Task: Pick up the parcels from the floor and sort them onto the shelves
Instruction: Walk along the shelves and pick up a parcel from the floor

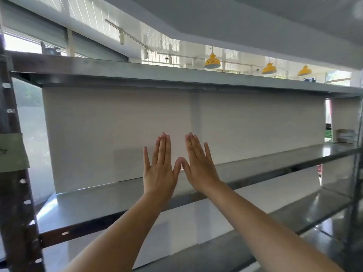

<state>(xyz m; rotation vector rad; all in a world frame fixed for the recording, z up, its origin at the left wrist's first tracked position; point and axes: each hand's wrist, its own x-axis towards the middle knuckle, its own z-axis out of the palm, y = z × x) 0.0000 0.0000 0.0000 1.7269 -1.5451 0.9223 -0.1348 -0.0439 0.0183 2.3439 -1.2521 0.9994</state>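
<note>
Both arms reach forward over a grey metal shelf (102,195). My left hand (160,169) and my right hand (200,165) are held up flat side by side, backs toward me, fingers straight, thumbs touching at the tips. Neither hand holds anything. Behind them stands a white panel (117,134) that backs the shelf. No parcel shows near my hands or on this shelf. The floor is out of view.
Another metal shelf (157,73) runs above, and a lower one (294,218) lies beneath. A dark perforated upright (17,203) with a paper label stands at the left. A small cardboard box (346,136) sits far right. Yellow lamps (212,61) hang behind.
</note>
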